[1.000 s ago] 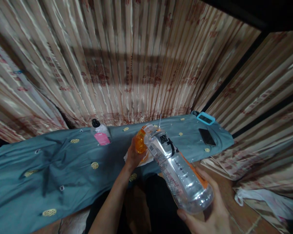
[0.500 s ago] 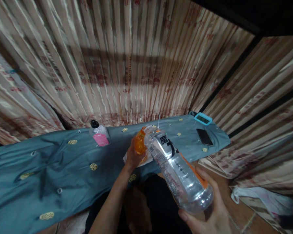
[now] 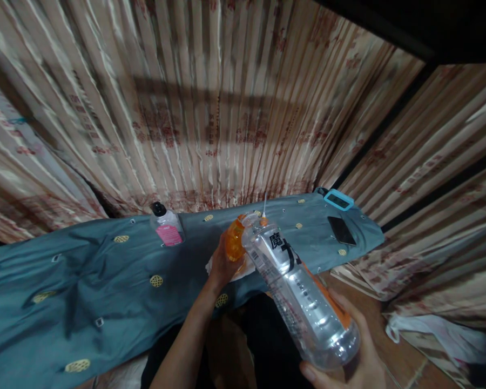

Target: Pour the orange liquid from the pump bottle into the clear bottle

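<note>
Two hands are in view, both the person's own. Right hand (image 3: 350, 354) is wrapped around the base of a large clear plastic bottle (image 3: 297, 286), which is tilted with its open neck up and forward, over the near edge of the table. Left hand (image 3: 222, 265) is closed around a small orange bottle (image 3: 235, 244), held just above a white cloth (image 3: 243, 268) on the table. The clear bottle's mouth sits right beside the orange bottle's top; whether the two touch cannot be told. A thin white tube with an orange collar (image 3: 264, 208) sticks up behind them.

Risks, as judged: the large bottle is gripped only at its far end, so its long body could swing and miss the small opening; any liquid would then land on the cloth or the table cover. A tilt that is too steep would likely overrun the narrow orange bottle. The left grip is low, so the small bottle could tip.

Surface: a table under a wrinkled blue-grey cover (image 3: 85, 281) with yellow round motifs. On it, well apart from the hands, stand a clear bottle with a pink label and black cap (image 3: 167, 227); at the far right end lie a dark phone (image 3: 342, 229) and a turquoise-framed device (image 3: 338, 199). Pleated beige curtains with red print (image 3: 210, 108) enclose the room; a white bag (image 3: 441, 337) lies on the floor.
</note>
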`<state>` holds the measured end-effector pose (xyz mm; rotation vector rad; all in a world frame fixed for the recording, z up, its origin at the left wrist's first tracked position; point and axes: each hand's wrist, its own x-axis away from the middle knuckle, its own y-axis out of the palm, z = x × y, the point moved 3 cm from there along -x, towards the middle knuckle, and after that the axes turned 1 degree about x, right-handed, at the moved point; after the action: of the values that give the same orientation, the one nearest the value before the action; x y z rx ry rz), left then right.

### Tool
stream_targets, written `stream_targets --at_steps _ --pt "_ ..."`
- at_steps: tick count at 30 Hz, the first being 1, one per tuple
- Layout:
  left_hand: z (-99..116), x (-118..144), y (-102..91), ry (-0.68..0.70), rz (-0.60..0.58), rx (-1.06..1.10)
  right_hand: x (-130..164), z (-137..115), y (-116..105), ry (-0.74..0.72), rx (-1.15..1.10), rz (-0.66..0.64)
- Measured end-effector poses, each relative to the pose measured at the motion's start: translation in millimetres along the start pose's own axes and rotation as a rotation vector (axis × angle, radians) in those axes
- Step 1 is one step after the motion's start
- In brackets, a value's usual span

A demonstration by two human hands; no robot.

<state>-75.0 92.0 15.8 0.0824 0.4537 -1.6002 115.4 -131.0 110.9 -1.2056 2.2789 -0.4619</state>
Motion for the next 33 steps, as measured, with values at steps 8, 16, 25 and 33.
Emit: stream_targets --at_steps 8,16,25,33 --pt "2.3 -0.4 -1.2 -0.007 -0.004 -0.022 1.3 1.6 1.3 0.039 -0.013 0.009" --pt "1.1 -0.5 -0.8 -0.002 0.007 -0.022 -1.1 -2.3 -1.5 -0.015 0.013 0.000" --pt "1.6 -0.8 -2.1 0.011 -0.001 -0.034 -2.7 0.6 -0.7 -0.048 -0.050 -0.025" --pt "2.7 -1.7 -1.4 -0.002 0.007 -0.042 -3.0 -1.6 0.9 -0.028 -0.103 -0.026"
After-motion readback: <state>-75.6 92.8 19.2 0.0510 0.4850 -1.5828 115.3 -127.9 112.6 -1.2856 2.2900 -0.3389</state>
